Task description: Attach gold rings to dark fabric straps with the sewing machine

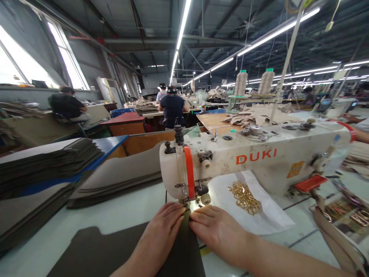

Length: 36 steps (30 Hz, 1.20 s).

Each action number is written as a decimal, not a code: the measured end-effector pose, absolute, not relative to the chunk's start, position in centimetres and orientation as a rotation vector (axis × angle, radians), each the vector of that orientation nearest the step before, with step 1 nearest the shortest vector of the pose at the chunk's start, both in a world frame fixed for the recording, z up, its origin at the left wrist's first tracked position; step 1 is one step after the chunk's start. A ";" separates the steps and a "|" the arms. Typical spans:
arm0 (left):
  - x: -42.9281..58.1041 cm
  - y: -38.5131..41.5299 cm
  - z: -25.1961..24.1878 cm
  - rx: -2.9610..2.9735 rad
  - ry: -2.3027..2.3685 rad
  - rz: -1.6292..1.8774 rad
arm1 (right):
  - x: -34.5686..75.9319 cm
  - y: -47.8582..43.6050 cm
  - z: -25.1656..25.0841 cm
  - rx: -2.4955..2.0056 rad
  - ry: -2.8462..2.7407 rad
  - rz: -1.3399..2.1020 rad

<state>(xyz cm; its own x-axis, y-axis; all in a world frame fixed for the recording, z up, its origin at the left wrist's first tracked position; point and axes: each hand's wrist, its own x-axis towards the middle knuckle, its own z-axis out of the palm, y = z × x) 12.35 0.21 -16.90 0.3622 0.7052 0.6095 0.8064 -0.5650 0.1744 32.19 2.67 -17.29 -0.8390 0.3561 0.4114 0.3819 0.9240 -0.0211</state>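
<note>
A dark grey panel of fabric-like sheet lies on the machine table, with its far end under the presser foot of a white sewing machine. A narrow olive strip shows on it between my hands. My left hand is closed, its fingertips pressed together on the panel just left of the needle area. From the right side, my right hand pinches at the strip's edge, close to the presser foot. The fingertips of both hands hide the exact spot under the needle.
Gold metal rings lie on a white sheet beside the machine. Stacked dark panels stand at the left, more on a blue surface. A parts tray sits right. Thread cones rise behind; co-workers sit farther off.
</note>
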 end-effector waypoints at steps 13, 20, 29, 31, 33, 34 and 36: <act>11.7 -0.4 -16.8 -2.324 -0.975 -0.469 | 32.2 2.6 -17.1 -0.427 -2.745 -0.154; 11.2 0.3 -16.9 -2.303 -0.929 -0.346 | 31.9 2.8 -17.1 -0.448 -2.745 -0.190; 11.0 0.6 -16.9 -2.411 -1.076 -0.338 | 31.8 3.3 -17.2 -0.465 -2.747 -0.170; 11.1 0.6 -16.8 -2.410 -1.080 -0.330 | 31.7 3.3 -17.3 -0.467 -2.749 -0.162; 11.2 0.6 -16.7 -2.386 -1.063 -0.310 | 31.7 3.4 -17.3 -0.464 -2.752 -0.154; 11.3 0.6 -16.8 -2.378 -1.058 -0.302 | 31.6 3.4 -17.3 -0.464 -2.752 -0.150; 11.3 0.7 -16.8 -2.385 -1.068 -0.292 | 31.6 3.4 -17.3 -0.473 -2.754 -0.135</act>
